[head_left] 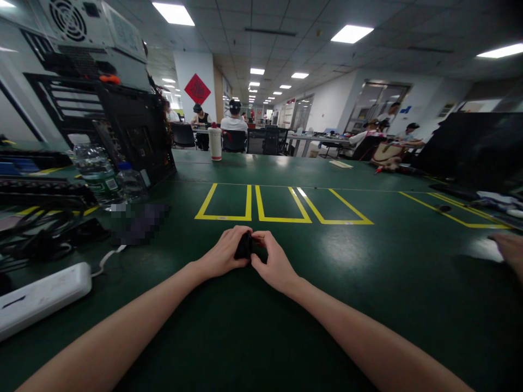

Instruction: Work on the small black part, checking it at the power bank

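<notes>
A small black object point(244, 246) is between my two hands, low over the green table point(327, 305); its kind is not clear from here. My left hand point(223, 253) is closed around its left side, fingers over the top and thumb below. From the right, my right hand point(274, 261) pinches at its edge with curved fingers and thumb, a gap showing inside the curve. Just beyond the hands, yellow tape outlines point(284, 220) mark several boxes on the tabletop.
At left are a white power strip point(44, 296), black cables point(44, 234), a water bottle point(98, 177) and a computer case point(133, 130). A white cup point(214, 142) stands at the far edge. Another person's hand point(510, 250) reaches in at right, near a dark monitor point(478, 149).
</notes>
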Available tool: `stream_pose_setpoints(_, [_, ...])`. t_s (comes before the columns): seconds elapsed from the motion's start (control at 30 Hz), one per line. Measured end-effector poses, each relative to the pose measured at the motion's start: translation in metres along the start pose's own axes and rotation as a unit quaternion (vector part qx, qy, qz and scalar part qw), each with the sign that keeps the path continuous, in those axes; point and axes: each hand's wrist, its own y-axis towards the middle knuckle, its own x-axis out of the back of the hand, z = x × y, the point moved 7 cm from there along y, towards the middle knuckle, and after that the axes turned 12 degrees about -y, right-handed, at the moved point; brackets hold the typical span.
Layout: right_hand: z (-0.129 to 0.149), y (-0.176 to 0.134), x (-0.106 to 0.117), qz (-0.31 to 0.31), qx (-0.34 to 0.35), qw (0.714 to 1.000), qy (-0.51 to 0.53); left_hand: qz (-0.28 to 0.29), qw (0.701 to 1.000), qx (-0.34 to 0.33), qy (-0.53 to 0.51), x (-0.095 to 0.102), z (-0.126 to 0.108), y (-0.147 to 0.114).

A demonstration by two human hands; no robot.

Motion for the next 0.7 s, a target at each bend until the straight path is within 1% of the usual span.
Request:
stream_pose_setpoints(0.2, [-0.002,0.002,0.0,-0.009,0.012,1.0,-0.005,-0.022,1.0,-0.018,0.012,-0.002,0.006,0.002])
stream_pose_setpoints(0.5, [-0.008,0.003,-0.005,0.006,-0.02,0.998,0.061,-0.025,0.999,-0.029,0.014,-0.002,0.004,0.002])
stream_pose_setpoints(0.7, [-0.011,0.003,-0.005,0.022,-0.046,0.997,0.056,-0.018,1.0,-0.015,0.008,-0.001,0.005,0.001])
